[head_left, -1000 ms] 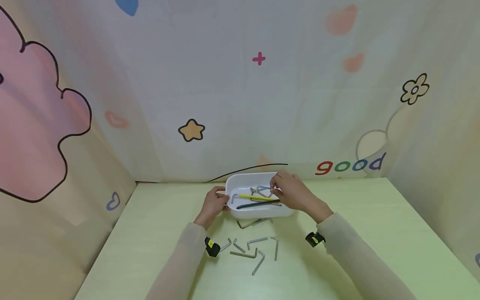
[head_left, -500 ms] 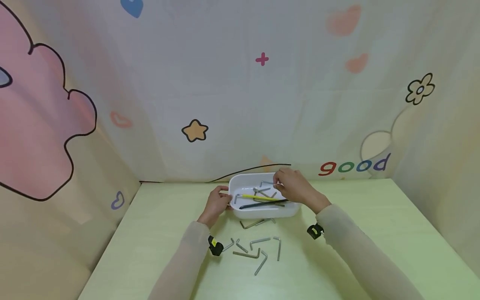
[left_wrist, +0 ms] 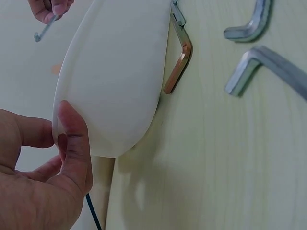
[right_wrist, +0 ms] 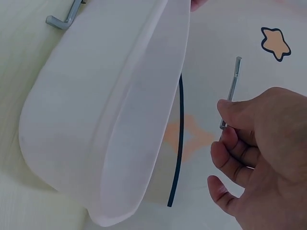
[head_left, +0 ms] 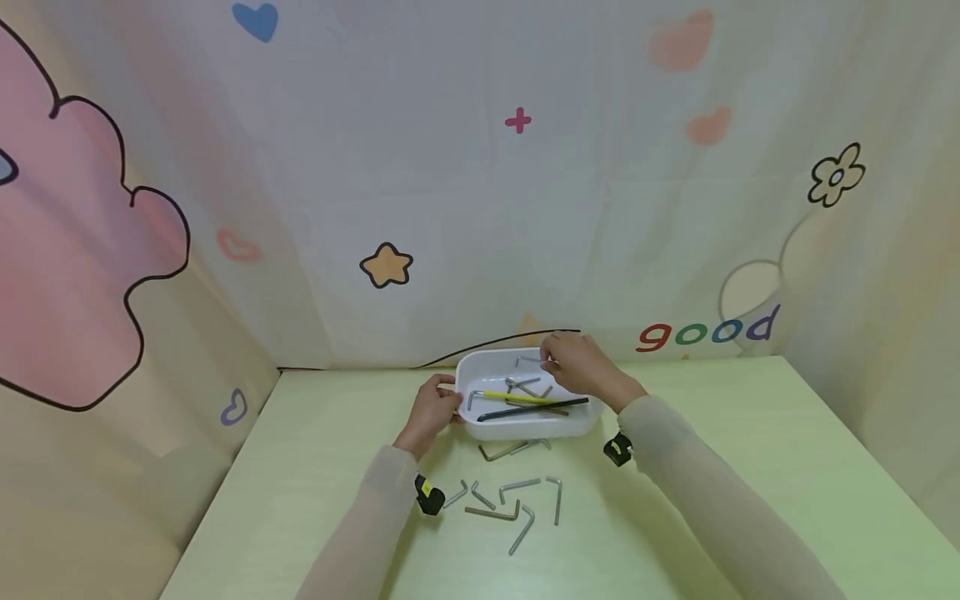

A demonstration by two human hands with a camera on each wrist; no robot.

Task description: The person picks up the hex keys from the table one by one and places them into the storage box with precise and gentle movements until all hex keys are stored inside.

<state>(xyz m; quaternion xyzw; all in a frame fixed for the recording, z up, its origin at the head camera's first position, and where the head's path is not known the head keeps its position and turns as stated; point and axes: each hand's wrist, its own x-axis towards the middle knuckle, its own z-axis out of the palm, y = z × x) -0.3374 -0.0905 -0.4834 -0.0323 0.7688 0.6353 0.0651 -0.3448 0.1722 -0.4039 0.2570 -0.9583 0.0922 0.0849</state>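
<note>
A white plastic tub (head_left: pixel 525 429) stands at the back of the table with several hex keys in it. One of these has a yellow sleeve (head_left: pixel 517 397), and a long black hex key (head_left: pixel 532 409) lies in front of it. My left hand (head_left: pixel 431 412) grips the tub's left end, thumb on the outer wall in the left wrist view. Above the tub's right end, my right hand (head_left: pixel 581 367) pinches a small silver hex key (right_wrist: pixel 233 86) between thumb and fingertips. That key is over the rim, its bent end pointing away from the hand.
Several loose hex keys, such as a bronze-toned one (head_left: pixel 491 514) and a silver one (head_left: pixel 557 500), lie on the pale table in front of the tub. Two or more lie close against its front wall. A printed curtain (head_left: pixel 450 208) rises behind the table.
My right hand has lifted the small silver hex key up from among the others in the tub. The left hand keeps its grip on the tub's end.
</note>
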